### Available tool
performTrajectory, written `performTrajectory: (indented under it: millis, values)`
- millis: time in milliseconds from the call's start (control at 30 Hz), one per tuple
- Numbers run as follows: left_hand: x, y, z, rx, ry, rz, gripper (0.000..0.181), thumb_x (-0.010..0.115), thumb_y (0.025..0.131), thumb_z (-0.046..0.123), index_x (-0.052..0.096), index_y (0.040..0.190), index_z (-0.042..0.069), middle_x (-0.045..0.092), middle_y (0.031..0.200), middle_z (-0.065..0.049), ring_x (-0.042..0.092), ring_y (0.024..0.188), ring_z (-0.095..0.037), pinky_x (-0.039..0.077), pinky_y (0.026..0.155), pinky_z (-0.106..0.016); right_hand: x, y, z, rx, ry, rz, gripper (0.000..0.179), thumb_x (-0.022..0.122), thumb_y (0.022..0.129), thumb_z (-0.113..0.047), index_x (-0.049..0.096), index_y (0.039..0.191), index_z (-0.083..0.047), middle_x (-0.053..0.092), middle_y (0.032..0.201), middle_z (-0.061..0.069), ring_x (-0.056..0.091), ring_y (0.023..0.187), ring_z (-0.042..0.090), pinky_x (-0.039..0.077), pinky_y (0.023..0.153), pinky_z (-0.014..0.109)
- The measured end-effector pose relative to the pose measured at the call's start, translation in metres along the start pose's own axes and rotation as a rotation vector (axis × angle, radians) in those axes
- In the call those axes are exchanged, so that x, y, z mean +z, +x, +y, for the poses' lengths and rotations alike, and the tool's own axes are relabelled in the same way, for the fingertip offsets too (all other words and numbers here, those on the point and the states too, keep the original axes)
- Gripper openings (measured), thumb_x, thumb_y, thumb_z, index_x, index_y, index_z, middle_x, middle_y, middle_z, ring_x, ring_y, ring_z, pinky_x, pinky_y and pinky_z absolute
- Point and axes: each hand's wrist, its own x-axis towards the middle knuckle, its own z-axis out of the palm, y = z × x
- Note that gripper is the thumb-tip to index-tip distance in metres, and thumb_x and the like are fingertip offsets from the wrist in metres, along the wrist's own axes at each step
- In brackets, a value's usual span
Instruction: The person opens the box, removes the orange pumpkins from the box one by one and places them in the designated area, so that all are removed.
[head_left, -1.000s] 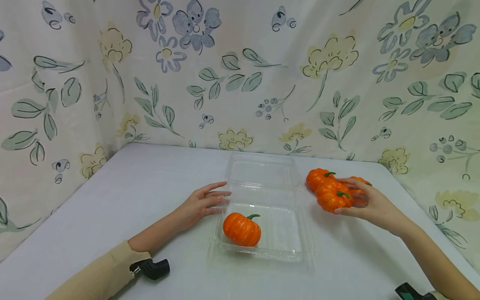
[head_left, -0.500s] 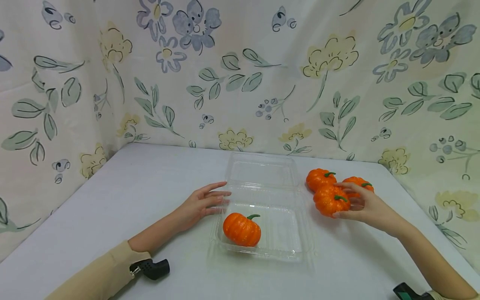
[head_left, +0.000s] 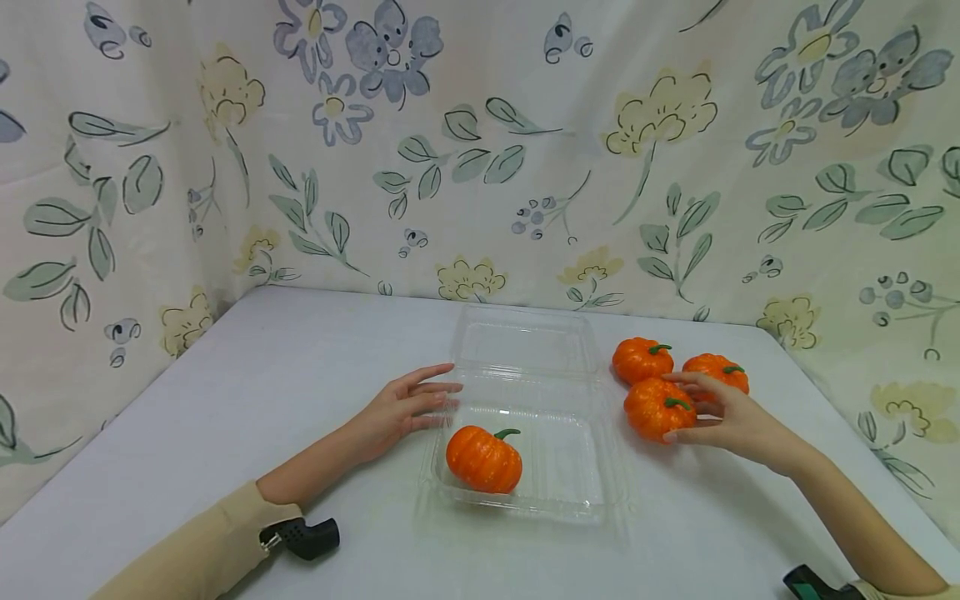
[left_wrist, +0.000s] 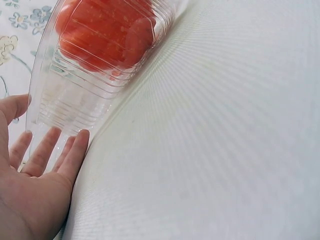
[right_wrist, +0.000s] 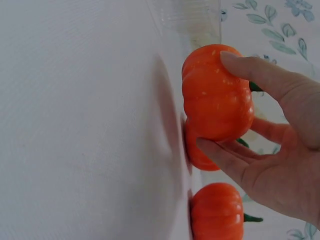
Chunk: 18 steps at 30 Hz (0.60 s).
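Note:
My right hand [head_left: 727, 414] pinches a small orange pumpkin [head_left: 654, 408] with a green stem, thumb on the near side and fingers on the far side. In the right wrist view that pumpkin [right_wrist: 216, 95] has its shadow on the cloth beside it. Two more pumpkins sit just behind it, one at the left [head_left: 639, 360] and one at the right [head_left: 718, 369]. My left hand [head_left: 401, 410] rests at the left side of a clear plastic clamshell box [head_left: 555, 454], fingers spread and fingertips at its wall. Inside the box, at front left, lies another pumpkin [head_left: 480, 460].
The box's lid [head_left: 525, 340] lies folded back behind its base. A white cloth covers the table [head_left: 315, 342]. A floral curtain [head_left: 480, 208] hangs along the back and both sides.
My right hand and its pumpkin have moved slightly left and toward me, uncovering more of the right rear pumpkin. My left hand and the box have stayed still.

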Motion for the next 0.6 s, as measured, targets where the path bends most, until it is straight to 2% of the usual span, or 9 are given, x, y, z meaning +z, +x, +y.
performTrajectory:
  millis: [167,400,600]
  values:
    - [0.0004,-0.0003,0.0003,-0.004,-0.003,0.003,0.062,0.056,0.109,0.015,0.030,0.165,0.003,0.046,0.160,-0.027,0.054,0.142,-0.039,0.053,0.110,-0.042,0.0010,0.0006,0.0022,0.013,-0.003,-0.013,0.079,0.084,0.091,-0.020,0.043,0.154,0.004,0.045,0.153,0.034,0.055,0.131,0.056,0.062,0.095,0.044]
    - [0.0002,0.0003,-0.0003,-0.002,-0.007,0.005,0.062,0.056,0.109,0.015,0.031,0.165,0.003,0.046,0.160,-0.026,0.054,0.142,-0.039,0.053,0.110,-0.042,0.0025,0.0023,0.0039,0.038,0.011,-0.022,0.079,0.085,0.090,-0.025,0.045,0.153,0.002,0.048,0.152,0.029,0.062,0.125,0.046,0.062,0.095,0.041]
    - [0.0001,0.0004,-0.0006,0.000,-0.007,0.003,0.062,0.056,0.109,0.015,0.030,0.165,0.003,0.046,0.160,-0.026,0.052,0.145,-0.039,0.053,0.110,-0.042,0.0022,0.0034,0.0065,0.035,0.014,-0.042,0.078,0.085,0.091,-0.026,0.046,0.153,0.001,0.049,0.151,0.029,0.064,0.123,0.043,0.063,0.092,0.039]
